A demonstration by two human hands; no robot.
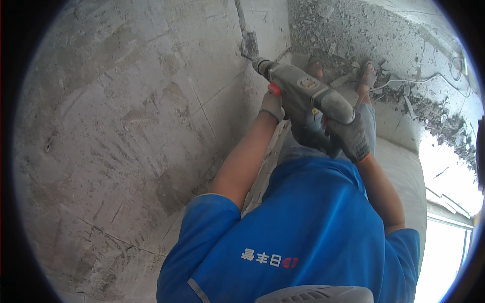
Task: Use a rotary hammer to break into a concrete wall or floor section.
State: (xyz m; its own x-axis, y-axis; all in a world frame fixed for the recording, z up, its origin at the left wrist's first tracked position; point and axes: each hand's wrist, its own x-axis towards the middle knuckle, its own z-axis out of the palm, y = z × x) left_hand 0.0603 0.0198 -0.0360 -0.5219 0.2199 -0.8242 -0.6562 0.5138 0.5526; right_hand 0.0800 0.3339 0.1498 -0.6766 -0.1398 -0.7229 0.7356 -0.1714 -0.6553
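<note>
A dusty grey-green rotary hammer [316, 90] is held across in front of my body, its nose pointing up and left at the concrete wall. My left hand [273, 105], in a light grey glove, is closed round the side handle near the front, next to a red part [274, 89]. At the back, my right hand [351, 135], in a dark grey glove with an orange cuff edge, grips the rear handle. The tool's nose meets a broken patch [249, 44] at the lower end of a narrow groove [240, 17] in the wall. The bit's tip cannot be made out.
Rough concrete wall [126, 116] fills the left side. Broken rubble [323, 30] covers the floor around my sandalled feet [370, 74] and along the right. A pale cable [429, 77] runs over the debris at right. Bright light comes through an opening [447, 252] at lower right.
</note>
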